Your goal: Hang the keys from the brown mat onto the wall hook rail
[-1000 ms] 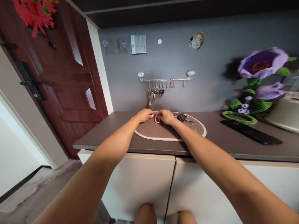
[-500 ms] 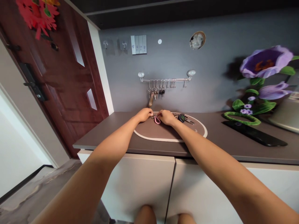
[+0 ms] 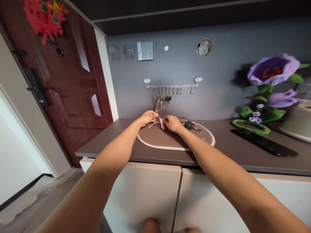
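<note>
My left hand (image 3: 148, 117) pinches a bunch of keys (image 3: 153, 124) by its ring, just above the oval brown mat. A pink loop strap (image 3: 162, 124) hangs from the same bunch. Close on its right, my right hand (image 3: 173, 123) is closed in a pinch, fingertips beside the pink strap; what they grip is too small to tell. Beyond my right wrist, more keys (image 3: 196, 128) with a dark green-marked fob (image 3: 188, 125) lie on the mat (image 3: 175, 142).
A clear rail (image 3: 172, 86) with hooks is on the grey wall, several key sets (image 3: 162, 99) hanging at its left. On the counter's right are a black phone-like slab (image 3: 264, 142) and purple artificial flowers (image 3: 274, 69). A dark red door (image 3: 70, 81) stands left.
My left hand has lifted the key bunch slightly and shifted left, so keys now dangle below its fingers. The pink strap hangs more upright. My right hand stays close by.
</note>
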The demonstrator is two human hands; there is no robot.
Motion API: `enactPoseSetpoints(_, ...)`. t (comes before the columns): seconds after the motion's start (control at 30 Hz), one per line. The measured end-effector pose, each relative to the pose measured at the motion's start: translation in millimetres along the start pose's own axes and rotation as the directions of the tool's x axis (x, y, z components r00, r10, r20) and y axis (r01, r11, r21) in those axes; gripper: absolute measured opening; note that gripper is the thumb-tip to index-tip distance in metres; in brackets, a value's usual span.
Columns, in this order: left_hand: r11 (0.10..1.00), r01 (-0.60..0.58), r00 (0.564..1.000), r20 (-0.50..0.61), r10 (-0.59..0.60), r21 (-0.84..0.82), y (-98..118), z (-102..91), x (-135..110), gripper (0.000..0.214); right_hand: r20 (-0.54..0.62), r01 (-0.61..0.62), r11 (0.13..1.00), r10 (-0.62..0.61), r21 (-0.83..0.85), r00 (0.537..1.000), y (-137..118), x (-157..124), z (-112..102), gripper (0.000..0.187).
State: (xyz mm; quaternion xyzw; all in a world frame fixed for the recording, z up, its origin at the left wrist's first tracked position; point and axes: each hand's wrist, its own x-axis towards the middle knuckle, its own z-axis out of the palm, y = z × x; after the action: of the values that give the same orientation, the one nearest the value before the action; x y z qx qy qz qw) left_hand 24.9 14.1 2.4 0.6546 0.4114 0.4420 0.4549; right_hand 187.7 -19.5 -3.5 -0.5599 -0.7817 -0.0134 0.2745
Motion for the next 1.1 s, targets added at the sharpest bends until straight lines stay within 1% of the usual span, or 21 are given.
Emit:
enactPoseSetpoints(0.13, 0.993, 0.028, 1.000, 0.015, -0.027, -0.111, 5, -2.3, 0, 0.011, -0.062, -0.015, 0.998, 0.019, 0.063, 0.998, -2, 0, -2, 0.023)
enactPoseSetpoints(0.23, 0.986, 0.037, 0.999, 0.028, -0.033, -0.160, 9, -3.6, 0, 0.014, -0.122, 0.007, 0.993, 0.008, 0.119, 0.993, -4, 1, -4, 0.024)
enactPoseSetpoints(0.37, 0.982, 0.025, 1.000, 0.023, -0.021, -0.186, 14, -2.4, -2, 0.015, -0.222, 0.122, 0.975, -0.079, 0.185, 0.972, -9, 1, -7, 0.022)
enactPoseSetpoints(0.5, 0.983, 0.013, 1.000, 0.013, -0.010, -0.185, 19, 0.5, -6, 0.016, -0.296, 0.262, 0.943, -0.195, 0.207, 0.935, -13, -1, -7, 0.025)
enactPoseSetpoints(0.57, 0.984, 0.010, 1.000, 0.002, -0.010, -0.177, 20, 1.3, -7, 0.016, -0.310, 0.325, 0.926, -0.257, 0.193, 0.915, -12, -1, -6, 0.024)
enactPoseSetpoints(0.63, 0.985, 0.011, 1.000, -0.006, -0.012, -0.174, 20, 1.4, -7, 0.018, -0.304, 0.357, 0.917, -0.293, 0.180, 0.906, -11, 0, -5, 0.020)
enactPoseSetpoints(0.7, 0.984, 0.018, 1.000, -0.014, -0.021, -0.176, 19, 1.0, -6, 0.018, -0.298, 0.359, 0.916, -0.298, 0.177, 0.907, -8, 1, -3, 0.018)
enactPoseSetpoints(0.87, 0.981, 0.039, 0.998, -0.033, -0.046, -0.189, 17, 0.1, -3, 0.020, -0.304, 0.365, 0.922, -0.314, 0.131, 0.900, -1, 4, 2, 0.025)
enactPoseSetpoints(1.1, 0.974, 0.062, 0.995, -0.065, -0.078, -0.219, 19, 1.6, -4, 0.019, -0.303, 0.339, 0.939, -0.308, 0.057, 0.902, 2, 6, 4, 0.030)
